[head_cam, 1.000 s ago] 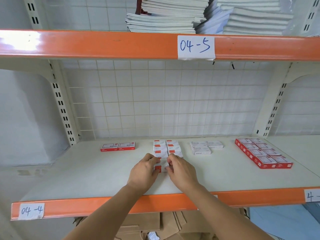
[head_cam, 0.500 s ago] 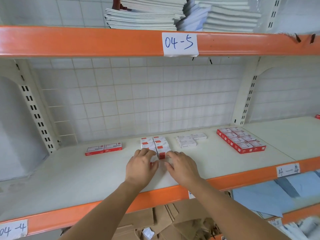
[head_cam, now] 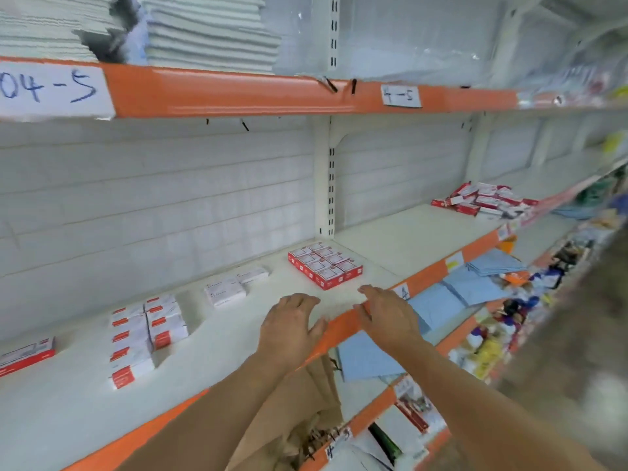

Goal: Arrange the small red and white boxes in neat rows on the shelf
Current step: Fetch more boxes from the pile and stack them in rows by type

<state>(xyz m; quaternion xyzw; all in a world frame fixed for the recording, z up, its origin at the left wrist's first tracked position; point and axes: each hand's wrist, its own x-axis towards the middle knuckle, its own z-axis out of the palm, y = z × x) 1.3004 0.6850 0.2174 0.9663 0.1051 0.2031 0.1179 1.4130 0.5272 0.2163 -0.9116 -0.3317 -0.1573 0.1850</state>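
Both hands are empty right now. The left hand (head_cam: 290,329) hovers palm-down over the front of the shelf (head_cam: 217,338), fingers spread and relaxed, while the right hand (head_cam: 387,314) sits at the orange front edge (head_cam: 339,326), fingers straight, gripping nothing. Neither one touches a box.

Just left of the left hand is a double row of white boxes with red ends (head_cam: 146,334), pretty tidy, with the front left box sticking out past its neighbour. Behind the hands sit a couple of plain white boxes (head_cam: 231,287), and to the right a tight block of red boxes (head_cam: 324,265). Way off on the next bay is a messy heap of red and white boxes (head_cam: 482,200), and that looks like the likely next stop, since both hands lean that way.

To do it well, the person should probably scoop a handful from the heap with both hands, keep the labels facing one way, and butt each box against the last so the row stays square to the front edge.

Hard to read: the whole right side is smeared with motion blur, so the count and lie of the heap can't be judged. A red and white box (head_cam: 27,356) is cut off at the left edge, and the box print is illegible.
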